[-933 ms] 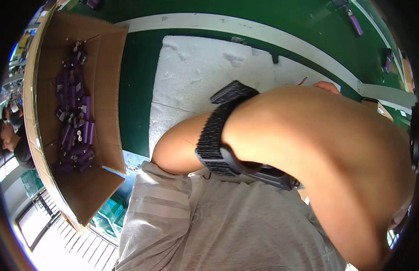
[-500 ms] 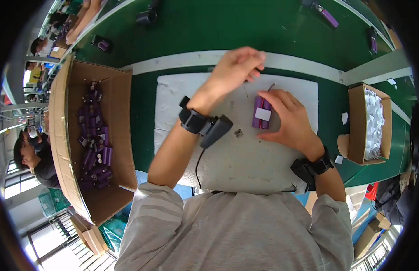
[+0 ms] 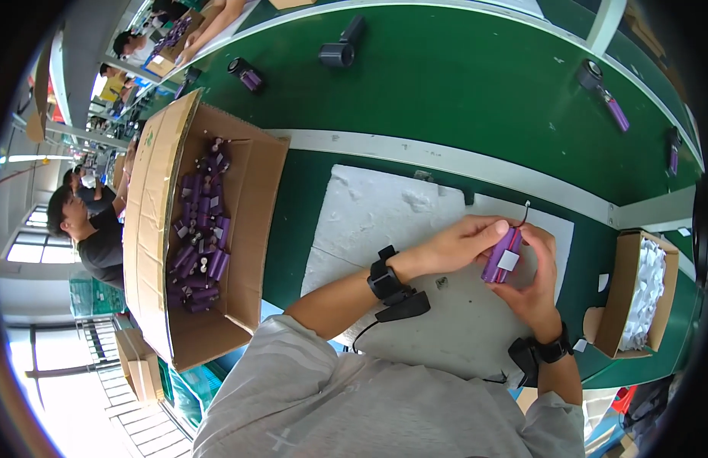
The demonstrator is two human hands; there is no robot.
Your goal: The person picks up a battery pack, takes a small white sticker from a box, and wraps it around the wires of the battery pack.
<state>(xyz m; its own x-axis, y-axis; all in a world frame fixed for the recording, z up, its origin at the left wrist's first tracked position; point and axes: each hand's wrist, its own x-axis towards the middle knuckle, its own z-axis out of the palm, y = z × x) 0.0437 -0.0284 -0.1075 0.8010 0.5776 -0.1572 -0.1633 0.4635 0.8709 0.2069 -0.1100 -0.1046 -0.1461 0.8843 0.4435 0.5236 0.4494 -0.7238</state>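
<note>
The purple battery pack (image 3: pixel 494 268) is held over the foam board (image 3: pixel 384 206), left hand (image 3: pixel 476 241) pinching its upper end, right hand (image 3: pixel 538 288) curled round its right side. A white patch (image 3: pixel 509 260) is already on it; what remains, I can't tell. Fingers hide its upper end. More purple packs (image 3: pixel 219 264) lie jumbled in the carton (image 3: pixel 251 217), many half buried.

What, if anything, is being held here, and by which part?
The purple pack: the left hand holds its far end, on the left side; the right hand spans it, thumb at the near end, fingers at the far right.
</note>
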